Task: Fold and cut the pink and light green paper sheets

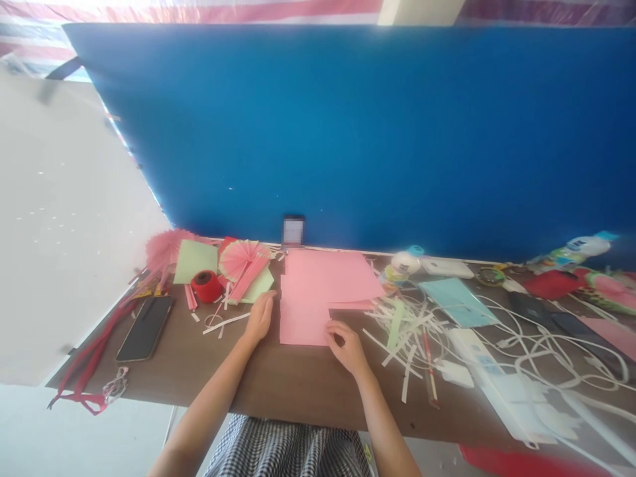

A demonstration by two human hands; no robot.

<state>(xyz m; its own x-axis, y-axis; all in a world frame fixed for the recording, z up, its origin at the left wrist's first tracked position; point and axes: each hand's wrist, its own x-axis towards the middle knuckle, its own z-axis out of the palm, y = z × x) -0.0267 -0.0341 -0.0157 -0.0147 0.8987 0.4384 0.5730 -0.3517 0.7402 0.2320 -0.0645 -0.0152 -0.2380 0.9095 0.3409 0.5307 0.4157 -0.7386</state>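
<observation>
A pink paper sheet lies on the brown table in front of me. My left hand rests flat with its fingers stretched out against the sheet's left edge. My right hand has its fingers curled and pinched at the sheet's near right corner. Another pink sheet lies partly under the first, reaching out to the right.
Pink paper fans, a green sheet and a red tape roll lie at the left. A black phone and red straps are nearer the left edge. White paper strips, cables, a light blue sheet and bottles crowd the right. A blue board stands behind.
</observation>
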